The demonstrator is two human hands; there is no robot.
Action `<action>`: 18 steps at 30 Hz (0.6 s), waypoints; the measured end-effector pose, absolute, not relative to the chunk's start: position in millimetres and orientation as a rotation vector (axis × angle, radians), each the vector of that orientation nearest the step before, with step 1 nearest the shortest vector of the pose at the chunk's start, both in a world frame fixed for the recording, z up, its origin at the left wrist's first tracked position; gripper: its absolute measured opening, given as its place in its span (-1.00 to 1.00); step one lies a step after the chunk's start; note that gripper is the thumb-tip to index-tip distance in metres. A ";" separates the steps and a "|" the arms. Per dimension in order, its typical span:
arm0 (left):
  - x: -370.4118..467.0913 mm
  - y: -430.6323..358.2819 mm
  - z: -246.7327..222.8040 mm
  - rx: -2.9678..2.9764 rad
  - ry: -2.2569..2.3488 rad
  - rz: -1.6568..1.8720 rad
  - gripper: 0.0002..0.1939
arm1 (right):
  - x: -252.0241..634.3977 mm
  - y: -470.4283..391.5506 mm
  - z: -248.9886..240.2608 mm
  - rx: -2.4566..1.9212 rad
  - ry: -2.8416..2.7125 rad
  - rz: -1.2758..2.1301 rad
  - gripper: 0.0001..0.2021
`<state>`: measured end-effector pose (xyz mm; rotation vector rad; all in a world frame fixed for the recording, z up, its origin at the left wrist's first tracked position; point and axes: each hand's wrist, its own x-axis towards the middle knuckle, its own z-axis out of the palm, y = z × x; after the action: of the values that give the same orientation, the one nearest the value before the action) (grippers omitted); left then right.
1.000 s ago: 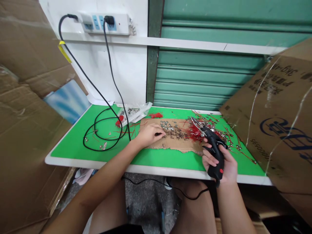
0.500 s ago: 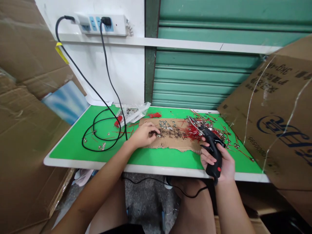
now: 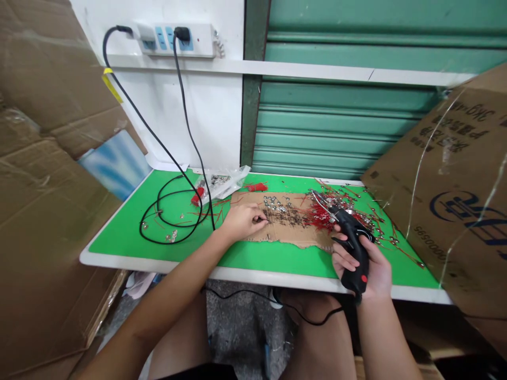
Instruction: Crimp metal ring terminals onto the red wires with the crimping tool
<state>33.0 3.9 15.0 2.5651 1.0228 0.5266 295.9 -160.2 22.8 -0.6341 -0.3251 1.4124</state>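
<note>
My right hand [image 3: 374, 269] is wrapped round a black soldering gun [image 3: 352, 245], its metal tip pointing up and left over a heap of red wires [image 3: 322, 214] with small shiny metal ends. My left hand [image 3: 246, 221] rests at the left part of a piece of brown cardboard [image 3: 285, 237], thumb and fingers pinched together. Whatever is between those fingertips is too small to make out. Just beyond them, small silvery metal parts [image 3: 277, 203] lie in rows on the cardboard, above a dark, scorched area [image 3: 289, 217].
A clear plastic bag [image 3: 229, 179] and red wire bundles [image 3: 256, 187] lie at the table's back. Black cable [image 3: 158, 240] loops over the green tabletop [image 3: 119, 232] from a wall socket strip [image 3: 178, 39]. Large cardboard boxes [image 3: 443, 211] flank the table; a green shutter [image 3: 336, 121] stands behind.
My left fingertips have closed into a tighter pinch on the cardboard. The whole view has shifted slightly; my right hand keeps the soldering gun in about the same place over the table.
</note>
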 end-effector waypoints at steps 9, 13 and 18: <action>16.7 19.6 16.7 2.450 1.395 0.661 -0.81 | 294.4 -160.4 22.6 -0.584 -0.261 1.413 -0.59; 15.4 20.2 16.7 2.438 1.466 0.572 -0.82 | 294.3 -159.9 22.5 -0.583 -0.253 1.426 -0.59; 18.8 14.7 20.1 2.391 1.560 0.500 -0.79 | 292.3 -160.1 25.5 -0.651 -0.235 1.388 -0.68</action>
<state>18.8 14.7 20.1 2.3910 1.5602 0.4995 292.3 -160.1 25.5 -0.6512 -0.2348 1.3878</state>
